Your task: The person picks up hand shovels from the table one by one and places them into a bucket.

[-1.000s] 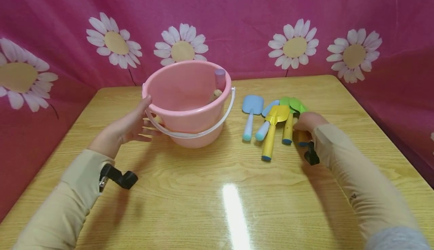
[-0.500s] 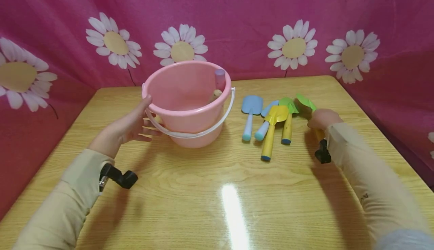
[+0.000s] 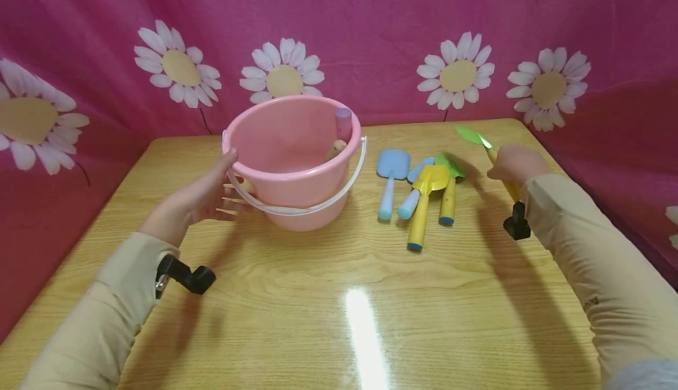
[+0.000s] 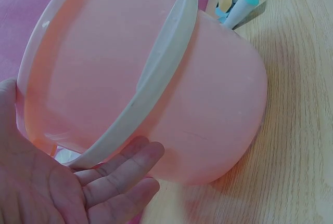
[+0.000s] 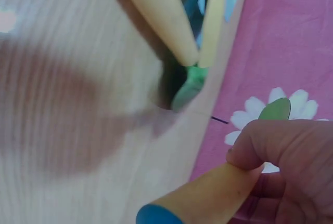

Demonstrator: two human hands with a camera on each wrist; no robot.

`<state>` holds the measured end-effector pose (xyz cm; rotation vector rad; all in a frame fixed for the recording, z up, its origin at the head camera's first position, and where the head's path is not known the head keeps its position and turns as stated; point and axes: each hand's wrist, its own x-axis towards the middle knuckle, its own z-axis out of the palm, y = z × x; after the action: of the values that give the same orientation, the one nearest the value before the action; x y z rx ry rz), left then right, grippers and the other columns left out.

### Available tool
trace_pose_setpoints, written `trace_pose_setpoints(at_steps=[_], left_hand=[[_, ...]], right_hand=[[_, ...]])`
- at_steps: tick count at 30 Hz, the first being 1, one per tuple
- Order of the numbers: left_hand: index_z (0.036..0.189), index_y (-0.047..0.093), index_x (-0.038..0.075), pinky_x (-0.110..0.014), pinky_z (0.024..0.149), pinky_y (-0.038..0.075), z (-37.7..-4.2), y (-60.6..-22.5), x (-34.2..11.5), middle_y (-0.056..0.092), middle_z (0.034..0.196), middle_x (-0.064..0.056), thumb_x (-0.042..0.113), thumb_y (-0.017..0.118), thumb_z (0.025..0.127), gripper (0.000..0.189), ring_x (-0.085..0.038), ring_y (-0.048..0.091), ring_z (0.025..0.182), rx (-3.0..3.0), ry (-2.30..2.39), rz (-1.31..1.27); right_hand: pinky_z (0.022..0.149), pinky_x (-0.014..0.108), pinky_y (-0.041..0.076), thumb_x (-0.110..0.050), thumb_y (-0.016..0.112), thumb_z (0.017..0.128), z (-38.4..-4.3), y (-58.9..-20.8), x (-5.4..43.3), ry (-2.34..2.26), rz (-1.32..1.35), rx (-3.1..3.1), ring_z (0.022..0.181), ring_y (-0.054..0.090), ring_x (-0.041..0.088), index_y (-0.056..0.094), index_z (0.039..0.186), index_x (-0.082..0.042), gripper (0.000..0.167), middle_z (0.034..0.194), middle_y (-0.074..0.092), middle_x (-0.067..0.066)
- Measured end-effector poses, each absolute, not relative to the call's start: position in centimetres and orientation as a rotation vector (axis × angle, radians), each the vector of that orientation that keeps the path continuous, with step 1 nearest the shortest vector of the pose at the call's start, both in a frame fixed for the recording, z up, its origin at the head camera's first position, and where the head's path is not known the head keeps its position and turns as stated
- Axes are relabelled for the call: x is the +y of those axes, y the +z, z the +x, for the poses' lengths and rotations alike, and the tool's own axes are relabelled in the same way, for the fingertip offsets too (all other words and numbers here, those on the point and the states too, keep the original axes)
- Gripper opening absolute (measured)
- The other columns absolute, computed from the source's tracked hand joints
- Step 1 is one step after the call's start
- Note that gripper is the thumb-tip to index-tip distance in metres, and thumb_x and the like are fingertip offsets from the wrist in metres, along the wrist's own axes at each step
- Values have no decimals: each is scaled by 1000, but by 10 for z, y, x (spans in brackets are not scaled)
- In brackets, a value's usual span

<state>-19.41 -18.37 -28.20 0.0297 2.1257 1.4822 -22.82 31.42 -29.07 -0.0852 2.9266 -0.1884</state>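
A pink bucket (image 3: pixel 302 202) with a white carrying handle (image 3: pixel 312 210) stands on the table. At its left side my left hand (image 3: pixel 197 200) has the thumb at the rim and the fingers stretched out near the wall, as the left wrist view (image 4: pixel 112 182) also has it. My right hand (image 3: pixel 520 165) grips a small green trowel (image 3: pixel 469 135) by its yellow wooden handle (image 5: pixel 208 193), raised above the table at the right. Left of that hand lie a yellow trowel (image 3: pixel 419 219), a green-headed tool (image 3: pixel 448 199) and a blue shovel (image 3: pixel 394 163).
Another blue tool (image 3: pixel 409 205) lies partly under the yellow trowel. Inside the bucket, a purple handle end (image 3: pixel 344 120) and a beige rounded end (image 3: pixel 337 147) show near the right rim. A pink daisy-print cloth (image 3: pixel 371 43) hangs behind the wooden table (image 3: pixel 286 319).
My right hand has lifted the green trowel from the group of tools and moved it up and to the right. The left hand and the bucket have stayed put.
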Motion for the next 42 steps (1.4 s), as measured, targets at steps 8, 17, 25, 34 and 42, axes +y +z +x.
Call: trace_pose_setpoints(at_steps=[8,17,25,34,42], left_hand=[[132,21,1,-52,93,33,-194,-284,-184,34,133,-31,74,18,79,90,-42,39,118,2110,1499,42],[128,24,2,-52,92,34,-194,-284,-184,35,132,-32,74,19,80,87,-41,43,115,2123,1494,35],[133,13,-2,-56,95,27,-193,-284,-183,32,133,-33,74,17,80,93,-41,42,116,2108,1499,37],[138,12,1,-55,95,29,-194,-283,-183,32,134,-31,74,18,80,94,-41,43,116,2111,1492,35],[138,15,2,-55,94,29,-194,-283,-183,33,133,-31,74,17,79,93,-39,44,115,2119,1482,36]], right_hand=[[56,36,37,-14,57,78,-230,-272,303,-137,-136,2979,58,42,22,48,63,-4,20,61,44,7],[56,38,37,-13,59,76,-229,-245,286,-130,-104,3030,59,43,24,51,68,-1,17,62,44,7],[53,35,38,-11,58,78,-230,-221,266,-57,-166,3025,57,44,23,54,76,1,13,62,46,7],[55,39,42,-10,59,79,-228,-196,240,55,-251,3048,62,48,25,56,88,5,17,73,55,13],[52,38,41,-11,57,83,-219,-181,220,112,-476,3155,57,46,24,58,82,3,15,69,51,11]])
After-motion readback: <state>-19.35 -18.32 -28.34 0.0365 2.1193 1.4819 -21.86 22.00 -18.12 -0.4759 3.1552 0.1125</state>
